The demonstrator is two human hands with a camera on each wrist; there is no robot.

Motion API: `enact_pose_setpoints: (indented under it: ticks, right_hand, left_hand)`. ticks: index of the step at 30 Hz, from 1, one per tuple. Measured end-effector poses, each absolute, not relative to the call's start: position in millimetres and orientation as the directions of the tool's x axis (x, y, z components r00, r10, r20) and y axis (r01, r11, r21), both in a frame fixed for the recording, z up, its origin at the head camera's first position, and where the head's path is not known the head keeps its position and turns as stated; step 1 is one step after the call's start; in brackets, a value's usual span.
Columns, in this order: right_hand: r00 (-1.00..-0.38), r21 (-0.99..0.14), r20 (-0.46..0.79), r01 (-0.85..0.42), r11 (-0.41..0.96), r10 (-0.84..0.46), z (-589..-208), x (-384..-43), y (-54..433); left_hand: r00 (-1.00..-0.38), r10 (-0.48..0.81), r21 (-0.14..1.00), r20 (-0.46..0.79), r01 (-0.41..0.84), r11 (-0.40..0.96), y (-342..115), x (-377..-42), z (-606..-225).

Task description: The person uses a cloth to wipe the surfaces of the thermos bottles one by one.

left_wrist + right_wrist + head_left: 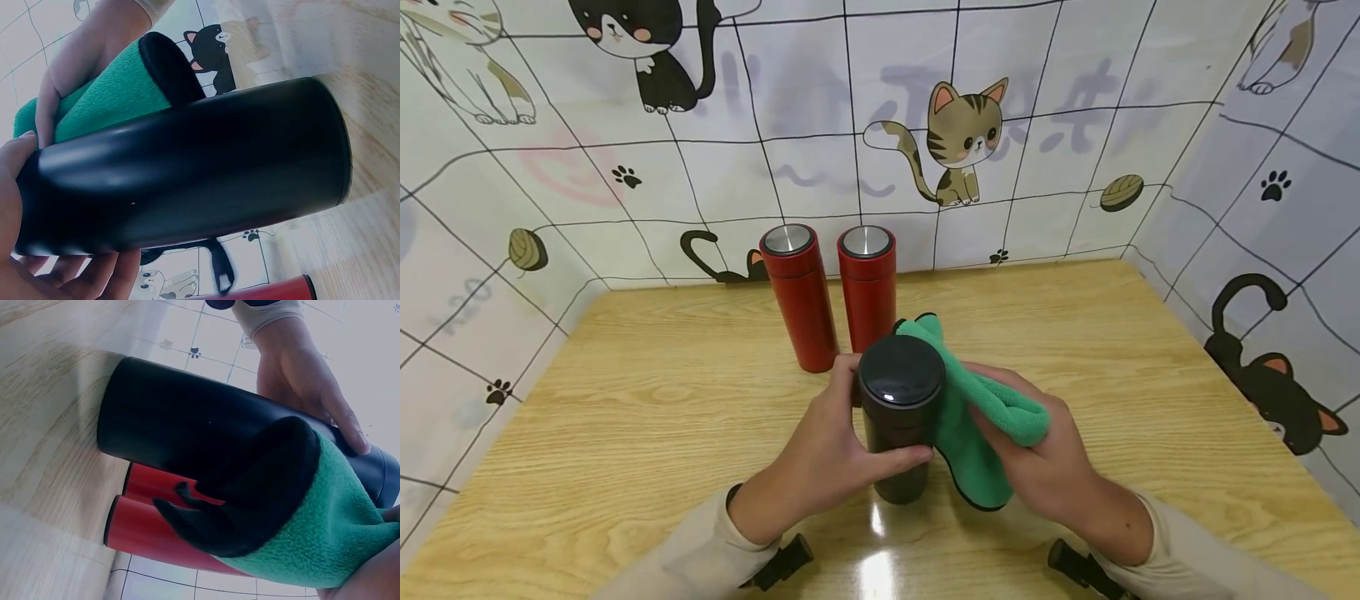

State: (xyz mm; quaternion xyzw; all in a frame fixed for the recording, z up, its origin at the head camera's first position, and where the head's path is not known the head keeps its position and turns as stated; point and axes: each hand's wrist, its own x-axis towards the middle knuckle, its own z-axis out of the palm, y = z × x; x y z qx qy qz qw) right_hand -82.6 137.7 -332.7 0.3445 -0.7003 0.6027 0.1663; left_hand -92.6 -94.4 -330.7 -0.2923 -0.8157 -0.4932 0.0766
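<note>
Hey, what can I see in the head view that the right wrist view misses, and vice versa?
Only the head view: the steel tops of two red bottles, the lid of the black bottle from above, and a striped cat on the wall.
Only the right wrist view: the dark inner side of the green cloth.
Both: the left hand gripping the black bottle, the right hand holding the cloth, the red bottles' bodies, and some wooden table.

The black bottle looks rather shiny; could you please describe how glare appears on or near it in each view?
Head: small glint on the lid of the black bottle, bright patches on the table before it; left wrist: soft pale highlights along its side; right wrist: side mostly dark, table partly pale.
</note>
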Motion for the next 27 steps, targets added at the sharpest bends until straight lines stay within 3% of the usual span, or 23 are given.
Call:
enact_pose_setpoints:
  ticks: [6,12,20,27]
  right_hand:
    - [-0.671,-0.694,0.698,-0.72,-0.005,-0.252,-334.4,-82.2,140.0]
    - [-0.747,-0.764,0.603,-0.642,0.068,-0.278,-332.7,-81.0,141.1]
    - [-0.753,-0.778,0.593,-0.628,0.041,-0.287,-332.0,-80.1,142.3]
    - [-0.818,-0.83,0.439,-0.528,0.182,-0.371,-331.9,-83.3,140.3]
  left_hand:
    - [-0.821,0.403,0.764,0.404,0.546,0.344,-93.8,-91.9,-331.1]
    - [-0.817,0.399,0.755,0.418,0.556,0.348,-93.7,-92.7,-330.3]
    - [-0.811,0.401,0.748,0.426,0.565,0.348,-93.5,-93.2,-330.1]
    - [-0.802,0.394,0.731,0.45,0.584,0.353,-93.5,-92.8,-330.6]
